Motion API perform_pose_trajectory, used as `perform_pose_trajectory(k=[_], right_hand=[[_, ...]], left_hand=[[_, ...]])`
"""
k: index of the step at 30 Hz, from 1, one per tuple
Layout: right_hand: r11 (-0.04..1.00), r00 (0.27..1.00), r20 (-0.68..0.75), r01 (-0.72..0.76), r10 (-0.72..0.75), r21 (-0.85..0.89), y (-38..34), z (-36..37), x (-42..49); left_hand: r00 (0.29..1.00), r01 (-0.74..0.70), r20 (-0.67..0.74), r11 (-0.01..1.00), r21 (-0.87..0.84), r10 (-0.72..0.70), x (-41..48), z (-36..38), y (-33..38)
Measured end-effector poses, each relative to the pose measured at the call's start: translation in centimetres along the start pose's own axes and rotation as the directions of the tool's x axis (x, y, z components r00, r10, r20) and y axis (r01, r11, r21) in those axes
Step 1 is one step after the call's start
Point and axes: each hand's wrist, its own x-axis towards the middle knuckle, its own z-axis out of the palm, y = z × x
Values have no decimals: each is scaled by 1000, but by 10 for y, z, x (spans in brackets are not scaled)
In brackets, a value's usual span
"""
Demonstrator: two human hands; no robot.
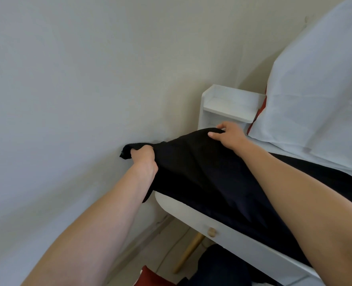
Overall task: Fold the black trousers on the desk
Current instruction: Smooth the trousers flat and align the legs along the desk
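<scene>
Trousers (202, 174) hang gripped at one end by both hands, left hand (144, 159) and right hand (226, 135) apart, seemingly mid-spread; next, lay them flat on the worktop (191, 213).

Both forearms are bare from the lower frame edge up — no sleeves reach into view. The left hand (144, 159) and right hand (227, 135) wear nothing — fingers plain.

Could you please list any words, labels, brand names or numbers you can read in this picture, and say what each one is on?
None: no readable text shows anywhere.
The black trousers, held by the left hand and right hand, show no label.
The white desk, its shelf and the pale cloth are unmarked.
</scene>
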Motion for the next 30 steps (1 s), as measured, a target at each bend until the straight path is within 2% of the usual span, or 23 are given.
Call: perform_pose_trajectory(k=[5, 8, 11, 14, 16, 18, 22, 26, 30], right_hand=[[997, 983, -176, 34, -45, -65, 0, 12, -2], [979, 977, -203, 29, -71, -204, 3, 22, -9], [911, 989, -106, 52, -104, -410, 7, 33, -17], [838, 985, -19, 136, -172, -528, 9, 46, -28], [807, 967, 45, 235, -251, -542, 6, 55, -37], [774, 936, 135, 345, -324, -530, 3, 65, -47], [706, 854, 323, 520, -408, -481, -3, 79, -70], [616, 793, 469, 602, -388, -508, 0, 84, -89], [559, 772, 500, 632, -393, -537, 9, 86, -98]], left_hand=[[999, -21, -24, 999, 29, 22, -3, -3, -1], [998, 16, -56, 999, 40, -14, 0, -12, -5], [977, 185, -124, 978, 95, -173, 9, -28, -3], [982, 190, -38, 937, 292, -187, 15, -47, -10], [978, 194, 0, 901, 388, -210, 17, -53, -17], [959, 275, -64, 856, 439, -275, 15, -59, -23], [910, 406, -113, 798, 445, -400, -1, -65, -31], [872, 475, -118, 762, 440, -475, -8, -65, -33], [857, 488, -69, 760, 429, -511, -3, -69, -33]])
